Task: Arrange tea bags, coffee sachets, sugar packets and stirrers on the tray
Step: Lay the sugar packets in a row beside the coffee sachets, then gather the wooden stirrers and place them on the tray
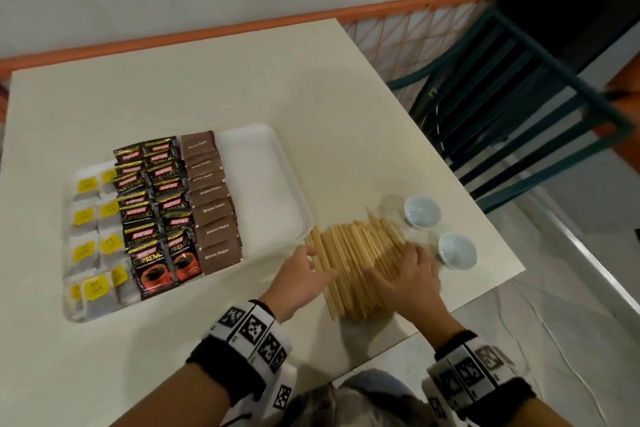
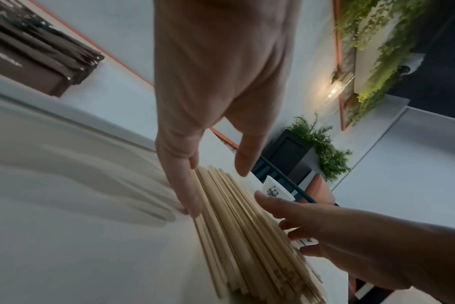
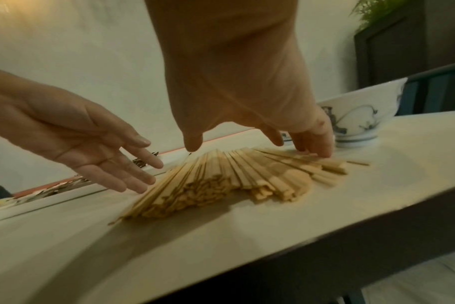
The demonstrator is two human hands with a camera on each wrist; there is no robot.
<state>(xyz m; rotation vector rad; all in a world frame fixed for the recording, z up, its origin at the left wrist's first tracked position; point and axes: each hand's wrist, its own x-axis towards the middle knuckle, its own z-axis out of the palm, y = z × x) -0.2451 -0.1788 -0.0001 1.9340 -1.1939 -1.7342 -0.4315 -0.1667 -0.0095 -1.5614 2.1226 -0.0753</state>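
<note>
The wooden stirrers point(image 1: 356, 263) lie fanned on the table point(image 1: 173, 97) just right of the tray point(image 1: 263, 184), long axes running away from me, far ends splaying right. My left hand point(image 1: 301, 277) rests flat-fingered against their left edge; my right hand point(image 1: 408, 277) presses spread fingers on their right side, gripping nothing. On the tray, coffee sachets point(image 1: 156, 215) read "SUPREMO", sugar packets point(image 1: 213, 198) "Brown Sugar"; the tea bags point(image 1: 93, 239) carry yellow tags, print unreadable.

I see a cream worktop point(image 1: 207, 87) carrying a white tray point(image 1: 263, 184) on its left half, a fanned heap of wooden stirrers point(image 1: 356, 260) just beside the tray's right edge, and two small white cups point(image 1: 422, 211) near the right edge.
</note>
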